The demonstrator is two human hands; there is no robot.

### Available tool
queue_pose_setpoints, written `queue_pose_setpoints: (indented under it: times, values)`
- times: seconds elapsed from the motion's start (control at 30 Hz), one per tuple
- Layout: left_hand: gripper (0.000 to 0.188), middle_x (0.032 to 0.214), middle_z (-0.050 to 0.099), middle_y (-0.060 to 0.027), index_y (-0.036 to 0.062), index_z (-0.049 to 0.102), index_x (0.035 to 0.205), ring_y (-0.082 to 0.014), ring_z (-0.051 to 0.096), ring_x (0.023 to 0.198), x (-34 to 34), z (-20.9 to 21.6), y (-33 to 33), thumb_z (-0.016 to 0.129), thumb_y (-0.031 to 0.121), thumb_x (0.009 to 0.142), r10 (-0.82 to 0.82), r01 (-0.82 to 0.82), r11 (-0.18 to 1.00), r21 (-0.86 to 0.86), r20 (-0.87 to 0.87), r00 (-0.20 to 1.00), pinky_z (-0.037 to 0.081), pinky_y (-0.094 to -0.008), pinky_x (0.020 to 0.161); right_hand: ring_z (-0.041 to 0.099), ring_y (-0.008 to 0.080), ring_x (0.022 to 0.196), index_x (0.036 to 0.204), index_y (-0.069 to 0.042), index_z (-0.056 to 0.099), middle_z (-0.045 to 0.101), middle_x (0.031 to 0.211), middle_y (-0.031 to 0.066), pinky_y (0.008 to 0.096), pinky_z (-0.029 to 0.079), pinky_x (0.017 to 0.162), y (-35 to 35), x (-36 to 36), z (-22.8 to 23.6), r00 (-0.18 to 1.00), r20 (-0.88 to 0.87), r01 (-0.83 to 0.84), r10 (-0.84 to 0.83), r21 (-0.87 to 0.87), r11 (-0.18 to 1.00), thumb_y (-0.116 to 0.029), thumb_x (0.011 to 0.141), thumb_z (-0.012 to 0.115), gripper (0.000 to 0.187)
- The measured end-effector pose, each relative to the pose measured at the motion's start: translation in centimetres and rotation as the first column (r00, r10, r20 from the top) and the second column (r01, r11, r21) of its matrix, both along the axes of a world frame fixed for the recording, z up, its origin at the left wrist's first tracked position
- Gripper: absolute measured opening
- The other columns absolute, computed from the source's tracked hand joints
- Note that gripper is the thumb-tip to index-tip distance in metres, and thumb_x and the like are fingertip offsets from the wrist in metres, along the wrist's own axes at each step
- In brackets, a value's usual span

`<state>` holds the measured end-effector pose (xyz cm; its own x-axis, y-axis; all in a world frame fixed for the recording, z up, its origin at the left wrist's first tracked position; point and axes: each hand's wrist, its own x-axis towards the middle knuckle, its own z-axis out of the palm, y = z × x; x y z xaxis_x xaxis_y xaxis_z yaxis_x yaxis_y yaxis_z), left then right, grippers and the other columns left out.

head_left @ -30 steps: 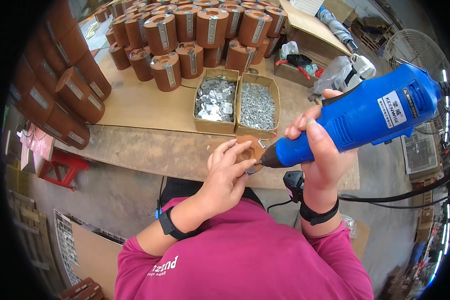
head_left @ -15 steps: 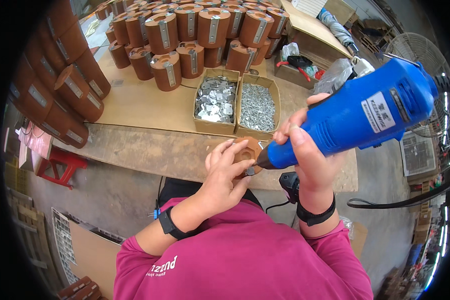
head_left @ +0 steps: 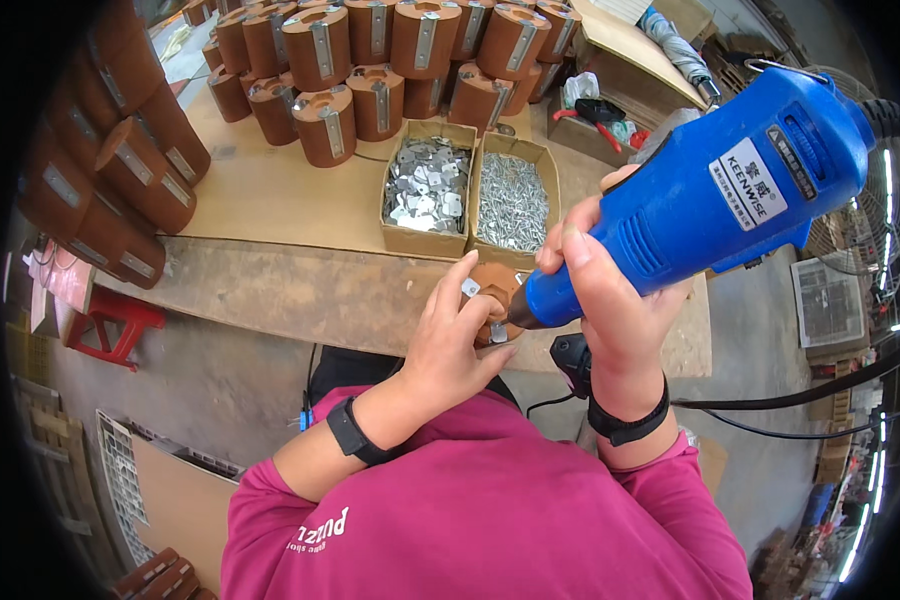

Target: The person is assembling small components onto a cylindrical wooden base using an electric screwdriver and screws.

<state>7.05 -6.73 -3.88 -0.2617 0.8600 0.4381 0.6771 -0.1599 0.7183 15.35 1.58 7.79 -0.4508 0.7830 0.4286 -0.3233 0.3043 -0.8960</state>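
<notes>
My right hand is wrapped round a blue electric screwdriver. Its dark nose points down-left at the top of a brown cylinder with a hollow in its middle. Against that cylinder rests my left hand, its fingers bent over the top and gripping it. A small metal plate shows at my left fingertips, and another metal plate sits on the near side of the cylinder. The screwdriver's tip is hidden, so contact with a screw cannot be made out.
Beyond the cylinder stand a carton of metal plates and a carton of screws. Stacked brown cylinders fill the back of the table, with more stacked cylinders at the left. A red stool and a fan stand off the table.
The screwdriver's nose has shifted slightly down, staying at the cylinder. My left fingers have moved, and a small plate now shows at their tips. The view has tilted a little.
</notes>
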Motion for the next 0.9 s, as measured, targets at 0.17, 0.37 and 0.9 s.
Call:
queue_pose_setpoints:
  times: [0.17,0.37,0.9]
  values:
    - [0.038,0.123,0.033,-0.0225,0.0069,0.05,0.084,-0.0336,0.049,0.09,0.1,-0.6,0.1,0.073,0.008,0.054,-0.012,0.015,1.0,-0.017,0.171,0.985,0.04,-0.0384,0.08,0.053,0.0067,0.059,0.073,0.0,0.055,0.055,0.068,0.0011,0.0198,0.042,0.053,0.0,-0.2,-0.4,1.0,-0.006,0.01,-0.01,0.04,0.999,0.003,0.067,0.061,0.01]
    - [0.037,0.122,0.034,-0.0215,0.0063,0.051,0.082,-0.0276,0.052,0.08,0.2,-0.9,0.1,0.073,0.006,0.053,-0.01,0.011,1.0,-0.003,0.205,0.979,0.041,-0.0367,0.077,0.052,0.0066,0.06,0.074,0.0,0.055,0.056,0.068,0.0012,0.0203,0.042,0.054,-0.1,-0.3,-0.5,1.0,-0.007,-0.016,0.017,0.082,0.996,0.003,0.067,0.061,0.01]
    - [0.041,0.125,0.031,-0.0191,0.0022,0.053,0.093,-0.0231,0.055,0.084,0.0,-0.4,-0.2,0.072,0.003,0.057,-0.015,0.021,0.998,-0.06,0.106,0.994,0.049,-0.0295,0.062,0.052,0.0186,0.062,0.111,0.002,0.033,0.049,0.072,0.0096,0.0335,0.045,0.059,1.1,1.1,0.1,0.993,0.008,-0.114,0.114,-0.051,0.992,-0.005,0.07,0.055,0.047]
